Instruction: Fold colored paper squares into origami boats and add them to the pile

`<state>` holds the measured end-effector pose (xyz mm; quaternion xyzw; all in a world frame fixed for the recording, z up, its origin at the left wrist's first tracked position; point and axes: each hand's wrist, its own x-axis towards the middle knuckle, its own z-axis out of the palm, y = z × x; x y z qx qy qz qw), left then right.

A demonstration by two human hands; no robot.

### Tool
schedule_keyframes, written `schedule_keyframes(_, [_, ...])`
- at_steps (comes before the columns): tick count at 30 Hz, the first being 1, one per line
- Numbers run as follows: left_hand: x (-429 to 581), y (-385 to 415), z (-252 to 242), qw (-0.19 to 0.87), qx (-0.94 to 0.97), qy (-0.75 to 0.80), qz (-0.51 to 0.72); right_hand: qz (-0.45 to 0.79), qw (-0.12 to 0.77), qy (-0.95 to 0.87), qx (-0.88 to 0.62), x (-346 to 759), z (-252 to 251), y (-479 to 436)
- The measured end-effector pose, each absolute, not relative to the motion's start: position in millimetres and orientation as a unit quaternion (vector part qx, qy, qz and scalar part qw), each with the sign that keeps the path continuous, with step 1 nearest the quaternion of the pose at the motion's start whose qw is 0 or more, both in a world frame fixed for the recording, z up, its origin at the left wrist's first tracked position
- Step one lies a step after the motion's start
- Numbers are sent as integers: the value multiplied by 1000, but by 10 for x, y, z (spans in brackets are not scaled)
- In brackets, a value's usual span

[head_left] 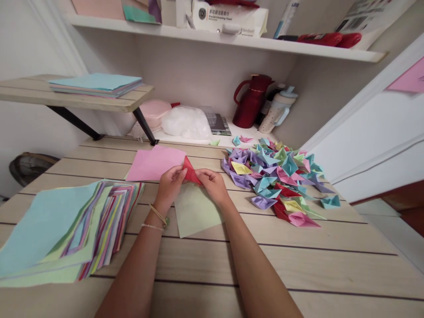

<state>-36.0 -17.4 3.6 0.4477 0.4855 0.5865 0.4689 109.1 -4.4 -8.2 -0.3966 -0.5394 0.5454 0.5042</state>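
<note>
Between my two hands is a small folded piece of red paper [189, 170], raised over the wooden table. My left hand [171, 184] pinches its left edge, and my right hand [212, 183] pinches its lower right corner. Under the hands lies a pale green sheet of paper [196, 214], partly covered by them. Pink sheets [154, 162] lie just beyond my left hand. To the right of my right hand spreads a heap of folded paper boats [265, 170] in purple, blue, pink, red, green and yellow.
A fanned stack of coloured paper [53, 221] covers the table's left side. Another paper stack [96, 82] sits on a small raised shelf [139, 95] with black legs. At the back stand a red jug [251, 101], a pale bottle [278, 110] and a white plastic bag [187, 123].
</note>
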Motion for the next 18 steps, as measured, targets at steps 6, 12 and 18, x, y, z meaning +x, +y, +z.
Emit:
schedule_keyframes(6, [-375,-141,-7,475,447,479,587,528,494,-566,-397,1095,-32,-59])
schedule_keyframes(12, [-378,-130,-41,470,460,479,581,500,492,-579,-415,1110,-87,-27])
schedule_keyframes(18, [-388,-129,-42,472,468,480,573,511,503,-564,-409,1098,-95,-34])
